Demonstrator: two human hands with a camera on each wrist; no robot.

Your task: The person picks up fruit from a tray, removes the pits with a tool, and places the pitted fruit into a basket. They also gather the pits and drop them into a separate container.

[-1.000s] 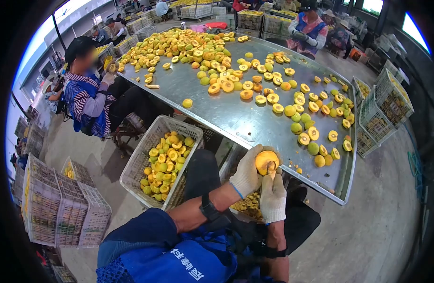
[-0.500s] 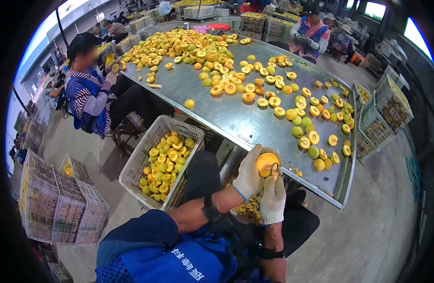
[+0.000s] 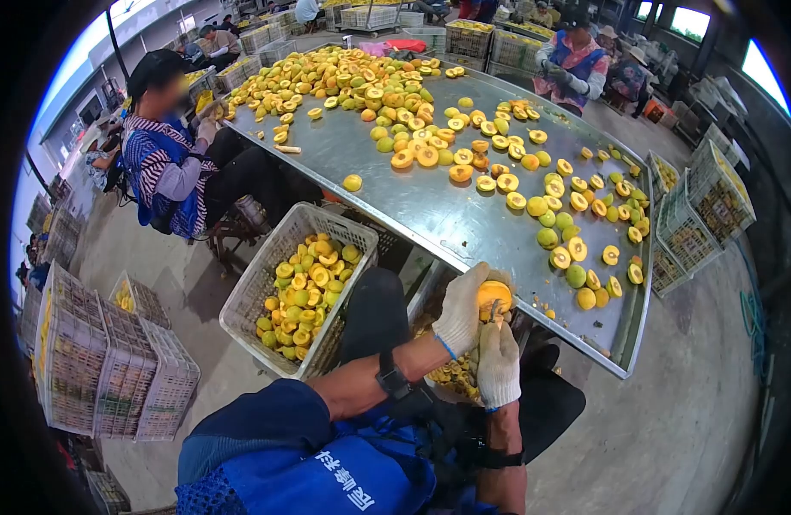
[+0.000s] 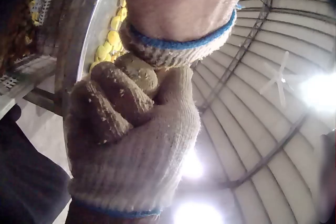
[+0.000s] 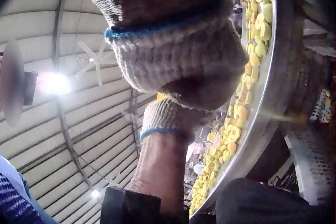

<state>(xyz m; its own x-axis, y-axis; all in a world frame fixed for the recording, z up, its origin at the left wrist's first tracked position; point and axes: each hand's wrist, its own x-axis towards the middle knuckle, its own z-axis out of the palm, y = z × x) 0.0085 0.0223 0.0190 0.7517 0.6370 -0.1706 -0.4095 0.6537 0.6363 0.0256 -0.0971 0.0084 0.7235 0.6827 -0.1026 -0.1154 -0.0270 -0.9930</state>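
Both hands wear off-white knit gloves with blue cuffs and meet at the near edge of the metal table. My left hand [image 3: 462,311] grips a halved yellow peach [image 3: 493,294], its cut orange side partly turned toward the right hand. My right hand [image 3: 498,367] pinches a small tool with a curved dark tip [image 3: 497,311] against the cut flesh; the glove hides its handle. In the left wrist view, curled glove fingers [image 4: 102,109] fill the middle and hide the peach. Only a sliver of orange flesh [image 5: 161,96] shows between the gloves in the right wrist view.
Halved peaches [image 3: 335,81] are heaped and scattered over the metal table [image 3: 395,206]. A crate of peach halves [image 3: 225,319] stands at the left knee, and a bin of scraps [image 3: 454,378] below the hands. Stacked crates [image 3: 112,369] flank both sides. A seated person [image 3: 168,163] works at left.
The peach half has turned in my left hand, its cut face tilting away from the head camera. The curved tip has shifted along the flesh. The head view has swung slightly.
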